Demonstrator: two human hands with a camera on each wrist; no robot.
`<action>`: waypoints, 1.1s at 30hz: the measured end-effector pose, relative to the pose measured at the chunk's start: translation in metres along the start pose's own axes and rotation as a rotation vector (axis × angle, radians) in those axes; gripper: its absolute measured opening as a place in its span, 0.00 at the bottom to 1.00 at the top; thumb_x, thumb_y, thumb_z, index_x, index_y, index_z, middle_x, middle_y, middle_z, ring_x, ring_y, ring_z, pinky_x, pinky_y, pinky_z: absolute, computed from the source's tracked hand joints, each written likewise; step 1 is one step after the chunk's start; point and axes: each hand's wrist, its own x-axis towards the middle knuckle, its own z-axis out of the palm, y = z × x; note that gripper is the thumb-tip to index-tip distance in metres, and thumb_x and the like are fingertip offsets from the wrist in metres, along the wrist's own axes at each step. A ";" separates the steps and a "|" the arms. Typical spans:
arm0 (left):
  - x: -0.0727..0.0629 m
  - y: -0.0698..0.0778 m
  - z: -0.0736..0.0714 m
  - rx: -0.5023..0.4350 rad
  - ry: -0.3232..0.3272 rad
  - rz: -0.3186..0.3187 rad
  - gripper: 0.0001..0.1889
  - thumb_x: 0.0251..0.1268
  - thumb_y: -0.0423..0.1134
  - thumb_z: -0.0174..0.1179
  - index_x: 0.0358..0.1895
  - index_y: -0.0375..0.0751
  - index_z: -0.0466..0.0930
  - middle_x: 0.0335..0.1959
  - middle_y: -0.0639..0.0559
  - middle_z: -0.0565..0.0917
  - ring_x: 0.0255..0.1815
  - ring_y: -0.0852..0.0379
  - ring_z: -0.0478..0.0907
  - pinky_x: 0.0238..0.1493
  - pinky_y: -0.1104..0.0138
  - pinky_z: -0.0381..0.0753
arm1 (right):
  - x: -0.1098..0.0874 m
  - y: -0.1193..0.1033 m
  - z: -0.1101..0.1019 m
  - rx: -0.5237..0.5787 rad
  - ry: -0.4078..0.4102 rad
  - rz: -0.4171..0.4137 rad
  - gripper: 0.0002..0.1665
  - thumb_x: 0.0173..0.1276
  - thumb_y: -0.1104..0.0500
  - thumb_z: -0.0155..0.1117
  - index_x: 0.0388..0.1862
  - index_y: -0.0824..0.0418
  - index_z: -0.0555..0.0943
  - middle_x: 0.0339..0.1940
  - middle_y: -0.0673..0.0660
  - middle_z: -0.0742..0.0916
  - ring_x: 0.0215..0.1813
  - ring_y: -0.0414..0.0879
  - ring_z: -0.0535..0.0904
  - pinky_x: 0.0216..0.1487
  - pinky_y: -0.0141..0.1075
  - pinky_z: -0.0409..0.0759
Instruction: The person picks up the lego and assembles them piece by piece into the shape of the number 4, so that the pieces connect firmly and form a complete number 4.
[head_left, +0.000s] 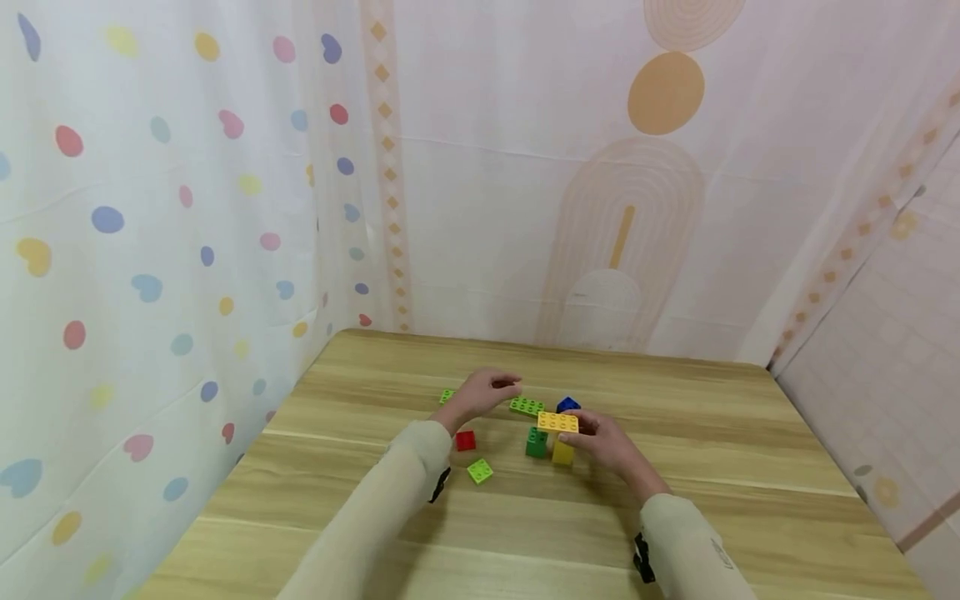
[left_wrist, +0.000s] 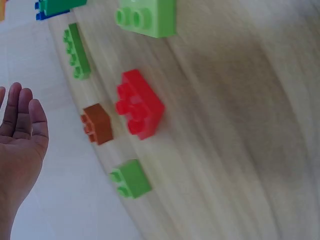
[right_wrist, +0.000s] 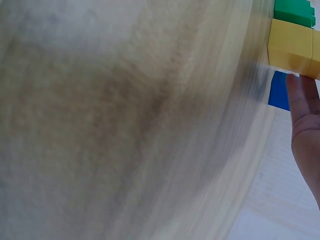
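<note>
My right hand pinches a long orange-yellow toy brick, studs up, between thumb and fingers. Directly under it stands a yellow brick, with a dark green brick close on its left. A blue brick shows just behind, partly hidden by the fingers. Over the table to the left, my left hand holds nothing. Its fingers look nearly straight in the left wrist view. Nearest it are a long light green brick and a red brick.
A square light green brick lies toward the front of the wooden table. Another light green brick sits behind the left wrist. The left wrist view also shows a brown brick. Patterned curtains hang behind the table.
</note>
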 end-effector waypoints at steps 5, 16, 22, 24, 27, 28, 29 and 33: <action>0.003 -0.012 0.002 -0.073 0.010 -0.024 0.23 0.72 0.43 0.60 0.65 0.36 0.76 0.57 0.42 0.80 0.58 0.48 0.75 0.58 0.54 0.75 | 0.000 0.001 0.000 0.032 0.007 0.000 0.24 0.70 0.54 0.68 0.61 0.61 0.80 0.49 0.55 0.84 0.47 0.47 0.79 0.49 0.45 0.79; 0.012 -0.022 0.014 -0.101 0.028 -0.106 0.24 0.67 0.40 0.64 0.65 0.41 0.77 0.61 0.46 0.78 0.64 0.46 0.71 0.63 0.51 0.70 | -0.002 0.000 0.000 0.053 0.006 0.006 0.23 0.68 0.54 0.69 0.60 0.58 0.81 0.48 0.54 0.84 0.47 0.47 0.78 0.48 0.41 0.78; 0.019 -0.025 0.015 -0.106 0.033 -0.139 0.24 0.66 0.39 0.66 0.65 0.42 0.77 0.61 0.47 0.78 0.65 0.45 0.70 0.64 0.50 0.68 | -0.001 0.000 0.001 0.054 0.004 0.006 0.24 0.68 0.52 0.69 0.60 0.58 0.81 0.48 0.54 0.84 0.47 0.47 0.78 0.47 0.40 0.78; 0.021 -0.025 0.015 -0.099 0.031 -0.145 0.25 0.65 0.39 0.67 0.65 0.43 0.77 0.61 0.47 0.78 0.65 0.46 0.70 0.64 0.50 0.68 | -0.001 0.001 0.001 0.054 0.004 0.007 0.24 0.68 0.51 0.69 0.61 0.58 0.80 0.49 0.54 0.84 0.47 0.47 0.78 0.48 0.40 0.78; 0.025 -0.024 0.016 -0.073 0.021 -0.143 0.25 0.65 0.39 0.67 0.66 0.43 0.77 0.62 0.47 0.78 0.65 0.46 0.70 0.64 0.50 0.68 | -0.001 0.001 0.001 0.064 0.003 0.013 0.25 0.68 0.50 0.69 0.61 0.58 0.80 0.50 0.54 0.84 0.48 0.47 0.78 0.48 0.40 0.78; 0.026 -0.024 0.016 -0.061 0.015 -0.140 0.25 0.65 0.39 0.67 0.66 0.43 0.77 0.62 0.47 0.78 0.66 0.45 0.70 0.64 0.50 0.68 | -0.001 0.001 0.001 0.067 0.003 0.013 0.25 0.68 0.50 0.69 0.61 0.58 0.80 0.50 0.54 0.84 0.48 0.47 0.78 0.48 0.40 0.78; 0.027 -0.024 0.016 -0.050 0.008 -0.138 0.25 0.65 0.39 0.67 0.66 0.43 0.76 0.62 0.46 0.78 0.66 0.45 0.70 0.64 0.50 0.68 | -0.001 0.002 0.000 0.071 0.002 0.013 0.26 0.68 0.49 0.69 0.61 0.58 0.80 0.50 0.54 0.84 0.48 0.47 0.78 0.48 0.40 0.78; 0.028 -0.023 0.017 -0.019 -0.017 -0.143 0.26 0.66 0.40 0.67 0.66 0.42 0.76 0.64 0.46 0.77 0.67 0.45 0.69 0.65 0.50 0.68 | -0.001 0.002 -0.001 0.077 -0.004 0.011 0.26 0.69 0.50 0.68 0.61 0.59 0.80 0.50 0.54 0.84 0.48 0.46 0.78 0.49 0.40 0.78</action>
